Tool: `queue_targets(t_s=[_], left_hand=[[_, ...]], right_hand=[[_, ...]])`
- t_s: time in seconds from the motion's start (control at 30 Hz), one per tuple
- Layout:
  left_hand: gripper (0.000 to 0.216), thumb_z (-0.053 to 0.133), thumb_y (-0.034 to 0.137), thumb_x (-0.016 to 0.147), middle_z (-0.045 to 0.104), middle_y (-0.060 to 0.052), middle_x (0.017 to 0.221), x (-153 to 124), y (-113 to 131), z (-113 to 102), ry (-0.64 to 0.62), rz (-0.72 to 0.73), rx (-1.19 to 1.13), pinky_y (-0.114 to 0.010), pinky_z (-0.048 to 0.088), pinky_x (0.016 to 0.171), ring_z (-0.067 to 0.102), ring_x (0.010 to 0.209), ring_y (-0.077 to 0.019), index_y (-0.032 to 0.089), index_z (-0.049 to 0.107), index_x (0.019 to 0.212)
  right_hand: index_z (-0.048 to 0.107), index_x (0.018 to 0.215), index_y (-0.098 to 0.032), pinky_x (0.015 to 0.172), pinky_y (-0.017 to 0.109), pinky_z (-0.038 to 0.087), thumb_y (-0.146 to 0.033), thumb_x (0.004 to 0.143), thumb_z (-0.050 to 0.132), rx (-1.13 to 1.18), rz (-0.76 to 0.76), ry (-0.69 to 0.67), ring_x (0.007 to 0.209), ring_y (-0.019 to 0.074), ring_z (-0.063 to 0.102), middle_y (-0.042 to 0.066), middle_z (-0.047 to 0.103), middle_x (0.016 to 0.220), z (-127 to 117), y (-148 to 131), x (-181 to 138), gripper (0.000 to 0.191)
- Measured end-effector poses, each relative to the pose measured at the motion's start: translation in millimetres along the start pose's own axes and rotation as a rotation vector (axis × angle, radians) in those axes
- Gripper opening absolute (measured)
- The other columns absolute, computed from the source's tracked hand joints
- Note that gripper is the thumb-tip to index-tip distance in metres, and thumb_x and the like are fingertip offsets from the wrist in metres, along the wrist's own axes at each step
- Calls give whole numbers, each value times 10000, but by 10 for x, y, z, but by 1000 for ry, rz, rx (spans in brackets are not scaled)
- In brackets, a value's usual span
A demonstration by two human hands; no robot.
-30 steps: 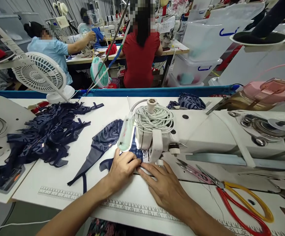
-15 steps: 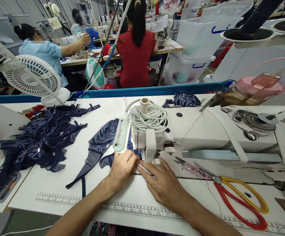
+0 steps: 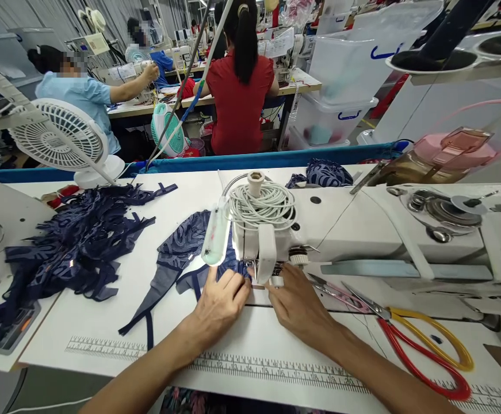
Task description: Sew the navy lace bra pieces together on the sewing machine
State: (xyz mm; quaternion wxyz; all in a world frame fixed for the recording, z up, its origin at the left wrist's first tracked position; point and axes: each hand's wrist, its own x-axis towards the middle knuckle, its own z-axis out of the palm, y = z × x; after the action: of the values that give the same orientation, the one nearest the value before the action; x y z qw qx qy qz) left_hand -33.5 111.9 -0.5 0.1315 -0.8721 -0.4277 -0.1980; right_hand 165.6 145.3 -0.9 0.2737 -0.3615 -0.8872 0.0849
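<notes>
1. Both hands are at the front of the sewing machine [image 3: 345, 221]. Left hand [image 3: 224, 302] has its fingers bent and close together, their tips on the navy fabric [image 3: 233, 264] beside the needle area; whether it pinches the cloth or only presses it, I cannot tell.
2. Right hand [image 3: 295, 305] is partly curled, just right of the presser area. Its fingertips are partly hidden by the machine, so I cannot tell whether they grip anything.
3. The navy fabric lies under the machine head, partly covered by the left fingers and a pale green translucent piece [image 3: 215, 236].
4. To its left, a patterned navy piece [image 3: 185, 238] lies on the white table [image 3: 103, 316], its plain tapering end towards the person. Whether it joins the cloth at the needle is hidden.
5. Further left is a tangled heap of navy pieces [image 3: 73, 241].
6. Coiled pale cord [image 3: 261, 207] sits on the machine head, around a spool-like knob [image 3: 256, 183].
7. Right of the right hand lie pink-handled scissors [image 3: 345, 296] and larger scissors [image 3: 383, 312] with red and yellow handles.
8. Ruler markings [image 3: 276, 368] run along the table's near edge.
</notes>
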Motion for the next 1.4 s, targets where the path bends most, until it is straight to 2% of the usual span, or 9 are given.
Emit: queue_targets(t_s=[0.13, 0.23, 0.37, 0.47, 0.6, 0.97, 1.17, 1.3, 1.4], left_hand=[[407, 438, -6, 846, 652, -122, 1092, -43, -92, -109, -89, -83, -187, -479, 433, 923, 569, 1097, -253, 150, 586, 1191], [387, 462, 21, 865, 670, -79, 1128, -111, -185, -150, -163, -116, -325, -542, 328, 1070, 596, 1076, -209, 188, 586, 1192], [420, 468, -16, 837, 693, -34, 1129, -160, -254, -110, -105, -100, -325, -609, 189, 1134, 615, 1064, -194, 227, 608, 1150], [419, 478, -16, 810, 706, -46, 1072, -109, -314, -71, -60, -78, -304, -566, 332, 1070, 646, 943, -185, 220, 624, 1125], [403, 464, 42, 840, 697, -68, 943, -5, -420, -31, -64, -91, -280, -439, 494, 866, 636, 866, -201, 210, 622, 1171], [227, 442, 99, 902, 634, -81, 945, 38, -514, 83, -14, -265, -299, -341, 487, 772, 576, 890, -200, 174, 627, 1009], [260, 427, -7, 858, 639, -46, 894, -144, -525, -93, -53, -288, -270, -349, 500, 824, 580, 843, -172, 172, 603, 929], [343, 431, -45, 824, 591, -77, 1141, -455, -327, -296, 98, -269, -147, -525, 384, 1061, 524, 1123, -221, 202, 638, 940], [349, 486, 12, 849, 526, -79, 1168, -683, -99, -381, 310, -294, -64, -509, 440, 1005, 482, 1157, -250, 263, 674, 1004]], right_hand=[[650, 1208, -231, 845, 377, 397, 14, 816, 440, -118, -135, -42, 863, 217, 532, 70, 663, 868, 25, 35, 35, 508], [640, 1232, -199, 919, 420, 367, 35, 795, 433, -172, -176, 2, 852, 228, 525, 67, 658, 789, 81, 41, -17, 537], [616, 1267, -182, 904, 439, 361, 32, 756, 461, -233, -171, -6, 781, 231, 507, 54, 609, 686, 131, 45, -69, 575], [605, 1279, -190, 887, 432, 367, 3, 761, 486, -266, -144, -28, 798, 236, 515, 60, 599, 697, 128, 41, -63, 565], [582, 1299, -200, 871, 419, 380, -17, 802, 492, -251, -135, 0, 840, 237, 528, 79, 624, 809, 100, 34, -52, 538], [617, 1237, -186, 926, 447, 415, -56, 881, 469, -159, -136, 84, 849, 216, 544, 70, 625, 856, 64, 4, -3, 407], [622, 1187, -139, 846, 394, 455, -81, 913, 487, -163, -213, 142, 822, 202, 579, 69, 658, 858, 59, -44, -58, 311], [547, 1277, -119, 822, 304, 460, 7, 904, 397, -26, -303, 51, 954, 174, 585, 99, 660, 1084, 62, -294, 123, 421], [383, 1432, -151, 1008, 339, 378, 11, 882, 387, 60, -432, -91, 1260, 187, 443, 100, 570, 1322, 104, -583, 451, 574]])
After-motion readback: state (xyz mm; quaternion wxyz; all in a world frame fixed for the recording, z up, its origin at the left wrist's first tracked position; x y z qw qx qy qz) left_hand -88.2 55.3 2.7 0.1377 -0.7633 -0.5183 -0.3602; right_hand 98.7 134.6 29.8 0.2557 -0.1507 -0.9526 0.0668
